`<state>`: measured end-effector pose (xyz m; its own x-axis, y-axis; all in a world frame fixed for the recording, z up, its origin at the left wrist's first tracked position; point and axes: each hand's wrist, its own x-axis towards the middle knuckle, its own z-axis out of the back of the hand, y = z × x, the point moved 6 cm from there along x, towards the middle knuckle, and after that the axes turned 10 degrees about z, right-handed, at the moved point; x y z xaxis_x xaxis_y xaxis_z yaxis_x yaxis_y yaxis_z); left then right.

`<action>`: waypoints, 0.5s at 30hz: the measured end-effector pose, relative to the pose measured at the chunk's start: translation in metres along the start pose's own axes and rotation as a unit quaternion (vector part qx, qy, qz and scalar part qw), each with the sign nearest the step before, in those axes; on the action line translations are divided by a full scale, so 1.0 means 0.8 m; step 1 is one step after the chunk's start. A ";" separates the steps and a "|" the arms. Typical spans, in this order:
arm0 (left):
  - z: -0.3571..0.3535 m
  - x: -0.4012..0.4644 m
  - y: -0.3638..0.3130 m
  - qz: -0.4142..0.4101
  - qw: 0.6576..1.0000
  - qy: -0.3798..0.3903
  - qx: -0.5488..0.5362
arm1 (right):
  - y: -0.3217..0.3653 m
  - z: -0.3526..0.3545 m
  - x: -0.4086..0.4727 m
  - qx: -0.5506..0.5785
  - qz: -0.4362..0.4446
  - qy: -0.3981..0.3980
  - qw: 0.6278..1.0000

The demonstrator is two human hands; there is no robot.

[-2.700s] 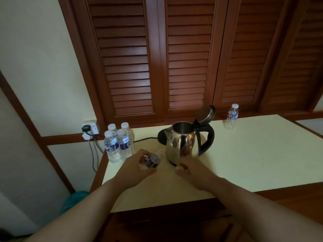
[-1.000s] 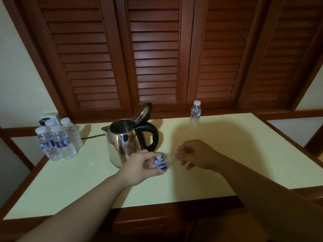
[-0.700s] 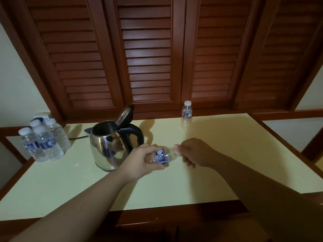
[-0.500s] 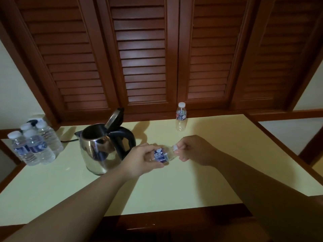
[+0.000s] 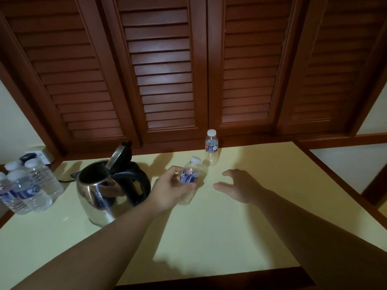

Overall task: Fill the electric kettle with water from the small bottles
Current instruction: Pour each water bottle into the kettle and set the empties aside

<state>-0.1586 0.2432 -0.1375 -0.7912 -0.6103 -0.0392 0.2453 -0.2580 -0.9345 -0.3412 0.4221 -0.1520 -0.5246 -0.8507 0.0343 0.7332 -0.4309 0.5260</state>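
A steel electric kettle (image 5: pixel 100 195) with a black handle stands at the table's left, its lid tipped up and open. My left hand (image 5: pixel 167 190) grips a small clear bottle (image 5: pixel 189 176) with a blue label and a white cap on, tilted slightly, just right of the kettle. My right hand (image 5: pixel 240 186) hovers to the right of that bottle with fingers spread, holding nothing. Another small capped bottle (image 5: pixel 211 147) stands upright at the back edge. Several capped bottles with water (image 5: pixel 27 187) stand grouped at the far left.
The pale yellow table (image 5: pixel 251 227) has a dark wooden rim. Brown louvred doors (image 5: pixel 167 70) rise behind it. A wall socket with a plug (image 5: pixel 31 154) sits at the back left, and a black cord runs to the kettle.
My right hand has let go of the bottle's cap end and drawn away to the right, fingers spread. My left hand has turned the bottle from lying sideways to nearly upright.
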 end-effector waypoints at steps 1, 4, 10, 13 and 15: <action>-0.004 0.007 -0.001 0.004 1.000 -0.007 -0.006 | -0.009 -0.005 0.006 -0.029 -0.008 0.006 1.000; -0.014 0.033 -0.006 0.016 0.999 -0.025 -0.021 | -0.029 -0.023 0.023 -0.110 -0.041 0.030 0.993; -0.025 0.094 -0.014 0.025 0.998 -0.066 0.005 | -0.038 -0.057 0.026 -0.153 -0.071 0.022 0.985; -0.029 0.120 -0.015 0.038 0.996 -0.073 0.021 | -0.038 -0.057 0.027 -0.170 -0.068 0.017 0.983; -0.029 0.136 -0.013 0.037 0.995 -0.084 0.042 | -0.038 -0.058 0.028 -0.180 -0.069 0.021 0.981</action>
<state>-0.2601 0.1972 -0.1401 -0.6668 -0.7441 -0.0403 0.3506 -0.2655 -0.8981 -0.3556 0.4023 -0.2067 -0.6178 -0.7844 -0.0548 0.7649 -0.6156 0.1896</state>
